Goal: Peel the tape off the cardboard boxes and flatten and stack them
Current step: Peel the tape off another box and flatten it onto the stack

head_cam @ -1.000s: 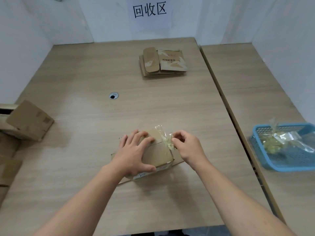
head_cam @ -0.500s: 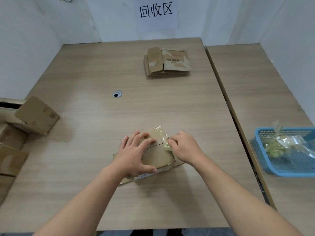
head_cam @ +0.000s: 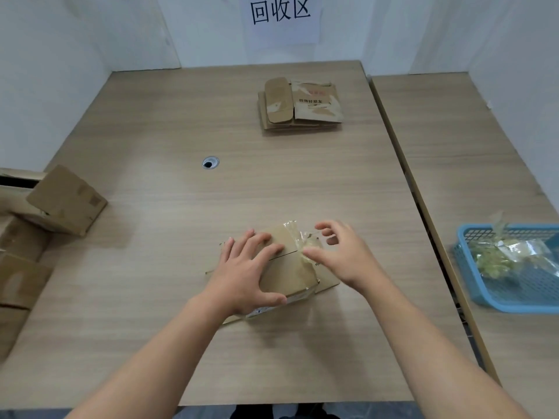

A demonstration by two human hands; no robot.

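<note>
A small brown cardboard box (head_cam: pixel 292 272) sits on the wooden table (head_cam: pixel 169 225), near its front middle. My left hand (head_cam: pixel 242 273) presses flat on the box top, fingers spread and thumb along the near edge. Crumpled clear tape (head_cam: pixel 307 241) is bunched at the box's upper right, partly lifted off. My right hand (head_cam: pixel 344 255) hovers just right of it with fingers spread and loosely curved; the thumb tip touches the tape. A stack of flattened boxes (head_cam: pixel 299 105) lies at the far side of the table.
Several unflattened cardboard boxes (head_cam: pixel 66 201) are piled at the left edge. A blue basket (head_cam: pixel 472 276) holding balled-up tape stands on the adjoining table at right. A cable hole (head_cam: pixel 210 162) is set in the tabletop. A paper sign (head_cam: pixel 281 13) hangs on the back wall.
My right hand was pinching the bunched tape; its fingers have now spread apart and let go. My left hand stays pressed on the box.
</note>
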